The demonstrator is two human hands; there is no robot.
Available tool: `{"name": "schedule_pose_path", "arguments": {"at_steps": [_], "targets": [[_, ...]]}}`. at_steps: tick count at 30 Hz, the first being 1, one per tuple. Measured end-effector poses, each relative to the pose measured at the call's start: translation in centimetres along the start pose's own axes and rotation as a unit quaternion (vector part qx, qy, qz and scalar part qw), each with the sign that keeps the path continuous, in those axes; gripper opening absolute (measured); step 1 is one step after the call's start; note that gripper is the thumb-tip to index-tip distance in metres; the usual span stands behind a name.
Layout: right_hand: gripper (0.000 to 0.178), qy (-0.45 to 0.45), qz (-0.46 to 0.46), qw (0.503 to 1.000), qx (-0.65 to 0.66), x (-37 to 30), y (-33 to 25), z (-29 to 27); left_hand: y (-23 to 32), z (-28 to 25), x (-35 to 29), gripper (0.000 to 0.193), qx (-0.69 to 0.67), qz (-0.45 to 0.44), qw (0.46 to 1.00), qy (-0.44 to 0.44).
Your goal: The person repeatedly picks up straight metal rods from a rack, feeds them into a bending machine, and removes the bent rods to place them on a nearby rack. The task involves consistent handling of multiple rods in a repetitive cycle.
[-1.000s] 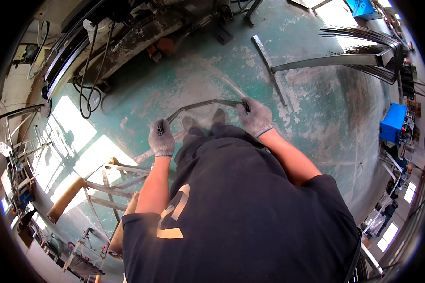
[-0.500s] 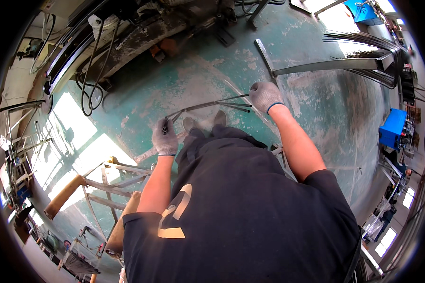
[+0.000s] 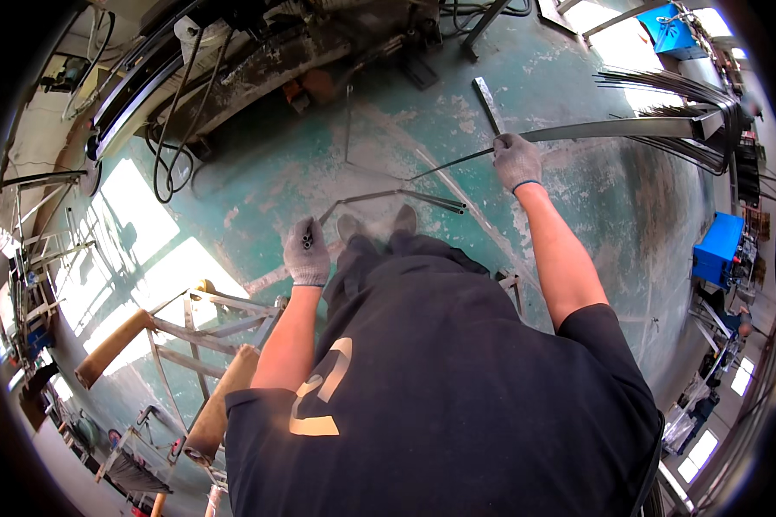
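Both my hands wear grey knit gloves. My left hand (image 3: 306, 252) is closed round a small bundle of thin bent metal tubes (image 3: 366, 197). Their open round ends stick out of the fist, and the other ends fan out to the right, beyond my shoes. Out to the right, my right hand (image 3: 517, 161) grips the end of a single bent metal tube (image 3: 451, 163). This tube runs left, apart from the bundle, and bends away, its far leg pointing forward.
At the right, a metal rack (image 3: 612, 129) carries several dark rods (image 3: 664, 82). A long machine (image 3: 267, 95) stands ahead on the left with hanging cables. A metal frame with brown padded rollers (image 3: 116, 346) is beside me at left. A blue box (image 3: 718, 245) stands far right.
My right hand has moved right and forward, drawing one bent tube away from the bundle. My left hand stays nearly in place, still gripping the other tubes.
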State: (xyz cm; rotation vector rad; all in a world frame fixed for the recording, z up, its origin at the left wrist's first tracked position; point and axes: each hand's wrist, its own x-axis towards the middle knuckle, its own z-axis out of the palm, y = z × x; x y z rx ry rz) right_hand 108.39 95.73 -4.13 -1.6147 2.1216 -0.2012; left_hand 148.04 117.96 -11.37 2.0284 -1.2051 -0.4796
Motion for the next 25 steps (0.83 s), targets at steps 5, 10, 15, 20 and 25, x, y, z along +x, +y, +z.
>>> {"name": "schedule_pose_path", "arguments": {"at_steps": [5,10,15,20,25], "targets": [[0.030,0.006,-0.074,0.997,-0.028,-0.9,-2.5,1.4,0.0,0.1,0.0,0.015,0.019,0.009,1.000,-0.005],[0.025,-0.068,-0.131,0.988,-0.043,-4.7,-8.5,2.7,-0.3,0.4,0.0,0.012,0.016,0.001,1.000,0.005],[0.023,-0.161,-0.258,0.953,-0.013,-9.5,-12.8,5.0,-0.2,0.7,-0.1,0.012,-0.006,-0.006,1.000,0.015],[0.029,-0.310,-0.329,0.890,-0.063,-13.0,-17.1,7.8,0.0,0.2,0.0,0.019,0.021,0.002,1.000,-0.015],[0.030,-0.334,-0.378,0.863,-0.023,-14.6,-18.5,11.7,-0.5,-0.3,0.1,0.027,0.058,0.034,0.995,-0.072]]}}
